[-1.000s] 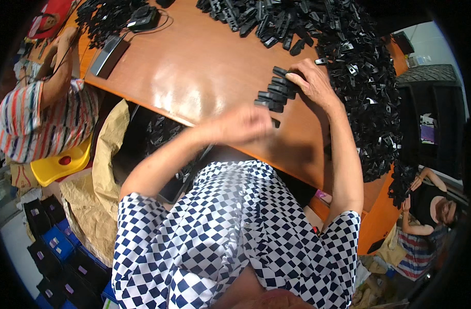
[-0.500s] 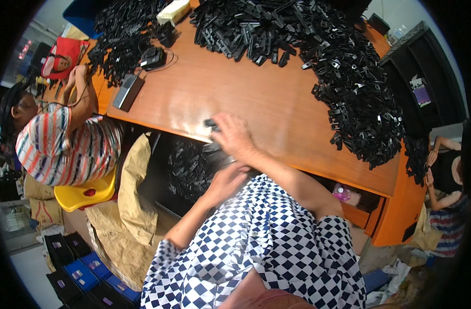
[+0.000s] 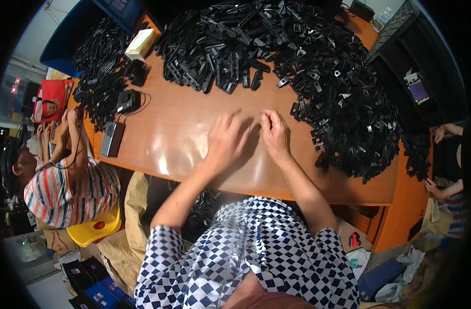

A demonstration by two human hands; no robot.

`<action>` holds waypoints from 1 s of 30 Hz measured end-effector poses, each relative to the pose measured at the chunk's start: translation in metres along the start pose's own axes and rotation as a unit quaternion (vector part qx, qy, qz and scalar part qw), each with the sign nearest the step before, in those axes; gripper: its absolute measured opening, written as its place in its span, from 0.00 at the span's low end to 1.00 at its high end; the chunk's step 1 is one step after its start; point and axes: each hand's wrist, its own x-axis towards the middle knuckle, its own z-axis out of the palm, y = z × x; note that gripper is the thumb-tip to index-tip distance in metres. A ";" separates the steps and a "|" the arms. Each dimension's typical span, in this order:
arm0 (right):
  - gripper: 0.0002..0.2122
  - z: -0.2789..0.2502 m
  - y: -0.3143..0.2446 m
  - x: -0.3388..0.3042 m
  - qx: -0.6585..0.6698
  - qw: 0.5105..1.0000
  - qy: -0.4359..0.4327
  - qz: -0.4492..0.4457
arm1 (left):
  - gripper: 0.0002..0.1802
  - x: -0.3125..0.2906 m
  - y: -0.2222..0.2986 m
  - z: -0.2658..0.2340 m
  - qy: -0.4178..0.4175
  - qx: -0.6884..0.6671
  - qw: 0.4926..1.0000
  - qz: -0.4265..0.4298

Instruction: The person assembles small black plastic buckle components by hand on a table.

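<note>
Both my hands are over the brown table (image 3: 189,131), in the bare stretch in front of the black parts. My left hand (image 3: 227,136), slightly blurred, is spread with its fingers stretched forward, and no object shows in it. To its right, my right hand (image 3: 275,135) has its fingers curled together in a pinch; anything between them is hidden or too small to make out. Beyond the hands lies a large heap of black plastic clip-like parts (image 3: 220,59). Another dense heap of black clips (image 3: 356,116), some with shiny metal bits, spreads along the right side.
A small grey-black box (image 3: 112,139) and a black corded device (image 3: 128,101) sit at the table's left. Black pieces (image 3: 202,208) lie below the front edge. A co-worker in a striped shirt (image 3: 73,193) sits at left; another person's hand (image 3: 437,189) shows at right.
Both hands have moved from the table's front edge farther onto the table. The dark piece seen earlier at my right hand no longer shows. My view has shifted.
</note>
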 end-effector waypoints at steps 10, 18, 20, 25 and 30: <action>0.02 -0.004 -0.019 0.006 0.080 0.996 -0.021 0.014 | 0.33 0.193 -0.080 0.114 -0.207 0.158 0.944 0.200; 0.02 -0.001 -0.021 -0.003 0.127 0.990 -0.048 0.048 | 0.47 0.247 -0.061 0.100 -0.423 0.263 0.857 0.134; 0.02 0.000 -0.020 -0.003 0.153 0.986 -0.046 0.048 | 0.44 0.243 -0.074 0.096 -0.403 0.252 0.867 0.147; 0.02 -0.011 -0.026 0.000 0.053 0.997 -0.054 -0.013 | 0.32 0.189 -0.089 0.078 -0.301 0.205 0.920 0.146; 0.02 -0.008 -0.021 0.003 0.019 0.998 -0.062 -0.016 | 0.28 0.132 -0.084 0.049 -0.228 0.188 0.946 0.137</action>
